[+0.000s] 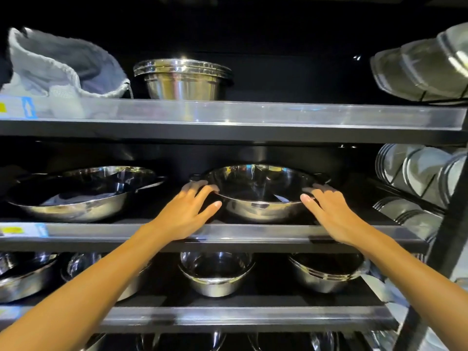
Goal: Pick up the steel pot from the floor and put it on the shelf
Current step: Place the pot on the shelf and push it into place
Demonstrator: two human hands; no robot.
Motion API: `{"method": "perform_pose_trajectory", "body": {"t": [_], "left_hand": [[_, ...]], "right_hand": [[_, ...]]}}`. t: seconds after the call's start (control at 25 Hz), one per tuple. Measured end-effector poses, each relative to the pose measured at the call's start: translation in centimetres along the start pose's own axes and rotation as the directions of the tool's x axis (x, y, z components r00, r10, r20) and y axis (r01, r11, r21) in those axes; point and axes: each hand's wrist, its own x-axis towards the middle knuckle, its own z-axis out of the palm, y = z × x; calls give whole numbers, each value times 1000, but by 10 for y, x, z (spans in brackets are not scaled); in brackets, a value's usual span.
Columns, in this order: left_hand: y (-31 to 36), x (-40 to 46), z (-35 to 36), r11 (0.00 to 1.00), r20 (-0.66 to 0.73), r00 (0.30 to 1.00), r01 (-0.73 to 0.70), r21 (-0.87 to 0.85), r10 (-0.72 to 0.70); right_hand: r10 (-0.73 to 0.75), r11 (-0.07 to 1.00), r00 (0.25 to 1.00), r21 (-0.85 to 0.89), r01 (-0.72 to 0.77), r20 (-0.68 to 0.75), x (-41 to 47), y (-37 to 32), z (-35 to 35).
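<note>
The steel pot [260, 209] is a wide, shallow, shiny bowl with two small side handles. It rests upright on the middle shelf [106, 233], right of centre. My left hand [186, 211] is at its left side, fingers spread, fingertips on the rim by the left handle. On the opposite side, my right hand [333, 211] mirrors it, fingers apart and fingertips at the rim. Neither hand is closed around the pot. Both forearms reach up from the bottom corners of the view.
A larger steel pan [76, 196] sits left of the pot on the same shelf. Above are stacked steel bowls [182, 79] and a grey cloth bag [55, 67]. More steel bowls [215, 274] fill the lower shelf. Stacked plates [415, 173] stand at right beside a black upright post [448, 239].
</note>
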Motion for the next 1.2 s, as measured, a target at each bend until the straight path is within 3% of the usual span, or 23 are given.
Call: {"method": "perform_pose_trajectory", "body": {"t": [0.04,0.08,0.16,0.6,0.84,1.2], "left_hand": [[5,-1,0,1000,-18,1000,-1,11,1],[10,-1,1,1000,-26,1000,-3,17,3],[21,-2,5,1000,7,1000,-11,20,11],[14,0,-1,1000,100,995,-19,-2,19],[16,-4,0,999,149,989,-18,-34,23],[18,-4,-7,998,156,988,-17,53,8]], "right_hand": [[-47,998,993,-35,44,-110,-1,-3,2],[-75,976,992,-213,53,-100,1,-3,2],[-44,958,999,-282,46,13,-1,-8,-3],[-21,941,1000,-337,17,-9,-4,-21,3],[-29,973,999,-229,35,29,-4,-15,12],[-26,960,999,-277,34,34,0,-13,10]]}}
